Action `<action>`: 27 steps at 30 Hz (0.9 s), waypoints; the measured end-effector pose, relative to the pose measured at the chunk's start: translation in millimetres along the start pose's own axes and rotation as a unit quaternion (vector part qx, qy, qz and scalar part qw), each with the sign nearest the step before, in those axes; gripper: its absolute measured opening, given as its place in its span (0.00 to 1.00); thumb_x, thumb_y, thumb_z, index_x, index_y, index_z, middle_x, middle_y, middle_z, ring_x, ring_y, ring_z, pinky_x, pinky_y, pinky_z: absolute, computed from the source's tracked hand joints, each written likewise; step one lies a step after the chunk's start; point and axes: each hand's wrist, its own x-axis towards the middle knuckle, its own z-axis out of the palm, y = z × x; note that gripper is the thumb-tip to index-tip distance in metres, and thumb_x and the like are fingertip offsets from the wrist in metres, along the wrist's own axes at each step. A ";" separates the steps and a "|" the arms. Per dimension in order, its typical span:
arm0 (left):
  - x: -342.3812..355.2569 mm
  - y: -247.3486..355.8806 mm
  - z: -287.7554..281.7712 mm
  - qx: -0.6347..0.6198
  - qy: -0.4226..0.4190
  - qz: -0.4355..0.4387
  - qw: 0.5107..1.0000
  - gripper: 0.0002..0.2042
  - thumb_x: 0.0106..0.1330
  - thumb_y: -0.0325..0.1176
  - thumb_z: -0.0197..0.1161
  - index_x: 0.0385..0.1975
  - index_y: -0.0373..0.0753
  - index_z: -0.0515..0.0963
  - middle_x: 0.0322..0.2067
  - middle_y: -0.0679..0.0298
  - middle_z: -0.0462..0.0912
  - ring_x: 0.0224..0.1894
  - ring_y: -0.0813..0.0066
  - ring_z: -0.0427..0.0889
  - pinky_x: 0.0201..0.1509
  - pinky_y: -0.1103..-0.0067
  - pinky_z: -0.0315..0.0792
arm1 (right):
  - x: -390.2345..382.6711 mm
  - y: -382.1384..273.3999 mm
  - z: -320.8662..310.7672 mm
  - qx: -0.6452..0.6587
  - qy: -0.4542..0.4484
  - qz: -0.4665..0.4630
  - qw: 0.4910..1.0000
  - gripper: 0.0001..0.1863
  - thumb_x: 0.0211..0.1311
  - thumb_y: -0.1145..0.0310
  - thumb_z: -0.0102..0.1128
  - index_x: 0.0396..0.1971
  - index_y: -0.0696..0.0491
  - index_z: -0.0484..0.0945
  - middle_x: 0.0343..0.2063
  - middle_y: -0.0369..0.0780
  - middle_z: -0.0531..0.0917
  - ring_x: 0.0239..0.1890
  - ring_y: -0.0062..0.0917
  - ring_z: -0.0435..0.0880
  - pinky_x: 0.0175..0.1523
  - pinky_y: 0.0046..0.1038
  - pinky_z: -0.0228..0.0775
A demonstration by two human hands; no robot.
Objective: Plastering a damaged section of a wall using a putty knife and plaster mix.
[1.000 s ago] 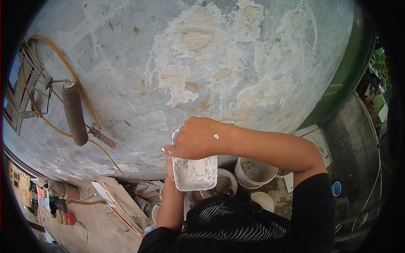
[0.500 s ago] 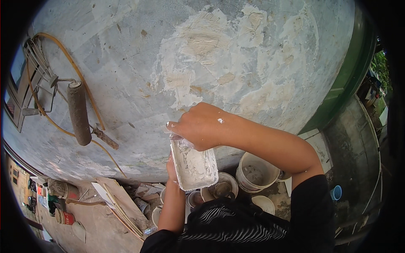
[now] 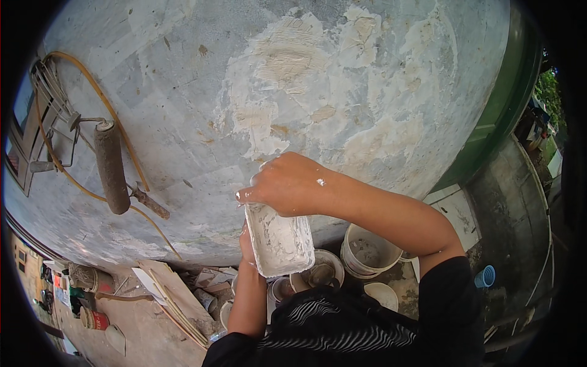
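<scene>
My left hand [image 3: 246,246] grips the left side of a white rectangular tub [image 3: 286,270], its fingers mostly hidden behind the wall. Whitish putty [image 3: 276,235] coats the inside of the tub. My right hand [image 3: 282,185] is closed over the tub's far end, with white smears on the fingertips and a blob near the wrist. Whatever it grips is hidden under the fingers. Beyond the hands stands a grey wall [image 3: 183,128] with rough cream putty patches [image 3: 287,64].
A paint roller [image 3: 112,168] and an orange hose [image 3: 92,76] hang on the left. Several buckets stand below, among them a white bucket [image 3: 369,249]. Boards [image 3: 174,300] lie lower left. A green door [image 3: 489,122] and blue basket [image 3: 485,277] are on the right.
My right hand has tilted a little, its fingertips lower and slightly farther left at the tub's far end. The left hand still holds the tub. The whole view has shifted slightly.
</scene>
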 end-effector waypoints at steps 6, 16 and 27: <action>2.1 2.4 -13.2 -0.056 0.002 -0.037 0.998 0.24 0.67 0.44 0.38 0.56 0.34 0.61 0.51 0.50 0.71 0.49 0.56 0.76 0.50 0.62 0.74 | 0.6 0.6 20.9 -0.018 0.049 -0.124 0.991 0.08 0.50 0.71 0.54 0.29 0.45 0.79 0.17 0.38 0.80 0.25 0.34 0.82 0.25 0.34 0.71; 2.4 10.3 -15.3 -0.042 0.059 -0.067 0.995 0.24 0.67 0.45 0.39 0.56 0.34 0.61 0.51 0.50 0.71 0.49 0.56 0.76 0.50 0.62 0.74 | -0.7 -9.1 37.8 -0.028 0.073 -0.182 0.980 0.03 0.48 0.67 0.55 0.22 0.47 0.78 0.16 0.37 0.79 0.27 0.32 0.81 0.26 0.32 0.71; 4.8 12.3 -13.1 -0.014 0.060 -0.093 0.994 0.24 0.67 0.45 0.39 0.55 0.32 0.62 0.50 0.48 0.72 0.48 0.55 0.76 0.48 0.62 0.75 | -15.3 -33.7 61.3 -0.001 0.087 -0.247 0.965 0.05 0.47 0.67 0.54 0.17 0.49 0.75 0.16 0.38 0.78 0.28 0.31 0.81 0.28 0.31 0.72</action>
